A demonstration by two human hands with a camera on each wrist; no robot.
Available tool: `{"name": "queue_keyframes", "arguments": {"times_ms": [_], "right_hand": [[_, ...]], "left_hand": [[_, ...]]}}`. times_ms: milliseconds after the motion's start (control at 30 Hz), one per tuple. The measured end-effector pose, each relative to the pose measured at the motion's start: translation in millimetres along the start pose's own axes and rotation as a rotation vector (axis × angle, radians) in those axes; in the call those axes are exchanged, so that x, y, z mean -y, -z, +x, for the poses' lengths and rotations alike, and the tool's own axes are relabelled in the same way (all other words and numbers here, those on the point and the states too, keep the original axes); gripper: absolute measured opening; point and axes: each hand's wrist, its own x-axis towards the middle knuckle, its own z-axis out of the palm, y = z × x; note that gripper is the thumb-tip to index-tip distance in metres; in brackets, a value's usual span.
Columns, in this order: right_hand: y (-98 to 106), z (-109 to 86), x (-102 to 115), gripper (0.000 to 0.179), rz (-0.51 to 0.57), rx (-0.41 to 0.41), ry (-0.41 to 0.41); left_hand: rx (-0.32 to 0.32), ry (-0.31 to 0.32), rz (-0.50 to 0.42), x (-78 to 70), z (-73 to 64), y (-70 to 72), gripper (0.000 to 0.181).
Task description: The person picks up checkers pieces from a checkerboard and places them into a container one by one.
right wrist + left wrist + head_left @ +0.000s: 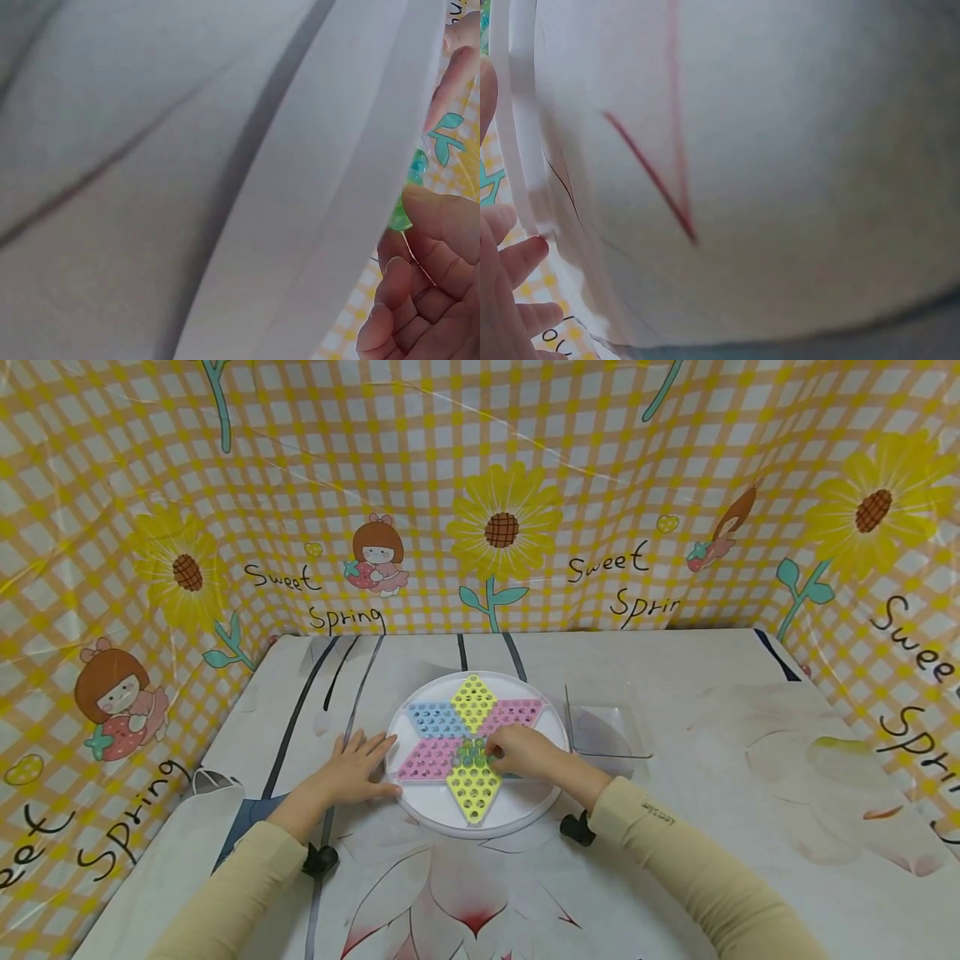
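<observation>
A round white Chinese checkers board lies on the table, its star made of yellow, pink and blue hole-studded sections. Green and clear-looking glass marbles are clustered in the middle of the star. My right hand reaches over the board from the right, fingers curled, thumb and forefinger pinching a green marble at the cluster's edge. At the board's left rim my left hand rests with its fingers spread, fingertips touching the rim. The left wrist view shows only its fingers beside the white rim.
Right of the board stands a clear plastic box. A dark blue item lies partly under the left forearm, beside a white item. A yellow checked cloth hangs behind and at both sides of the table.
</observation>
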Motion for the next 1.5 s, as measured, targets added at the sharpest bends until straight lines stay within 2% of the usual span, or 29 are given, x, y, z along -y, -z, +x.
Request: {"name": "queue_keyframes", "arguments": {"times_ms": [867, 1333, 1500], "right_hand": [[4, -2.9, 1, 0.013, 0.003, 0.003, -0.002], [30, -10.3, -4, 0.014, 0.005, -0.059, 0.088], [40, -10.5, -8, 0.015, 0.012, -0.104, 0.110]], "left_hand": [[-0.001, 0.029, -0.054, 2.0, 2.2, -4.5, 0.098], [0.004, 0.038, -0.052, -0.5, -0.9, -0.2, 0.097], [0.002, 0.040, -0.063, -0.7, -1.5, -0.1, 0.097]]}}
